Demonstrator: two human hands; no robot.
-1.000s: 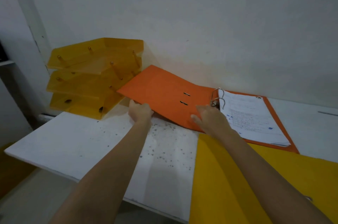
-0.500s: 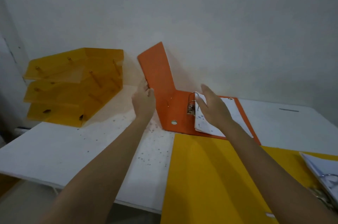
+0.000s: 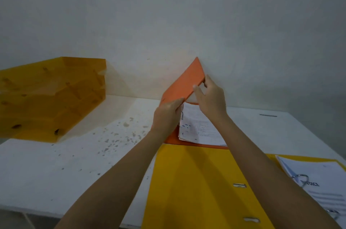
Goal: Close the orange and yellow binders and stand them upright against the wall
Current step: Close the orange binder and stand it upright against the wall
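Orange binder (image 3: 184,82): lying by the wall (image 3: 168,13), front cover tilting up over its pages (image 3: 198,127).
Left hand (image 3: 166,116): grip closing on the cover's lower edge.
Right hand (image 3: 210,97): grip pinching the cover's upper edge.
Yellow binder (image 3: 191,182): lying open on the bench (image 3: 65,163), touching the orange binder's near edge.

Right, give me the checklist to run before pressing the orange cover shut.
1. Both hands on the cover: ok. The left hand holds the orange binder's cover near the spine, the right hand grips its free edge.
2. Cover over the pages: not ok, it is raised and tilted.
3. Papers lying flat under the cover: ok.
4. Ring mechanism closed: cannot tell, the left hand hides it.
5. Wall space behind for standing it up: ok.
6. Yellow binder closed: not ok, it lies open in front.
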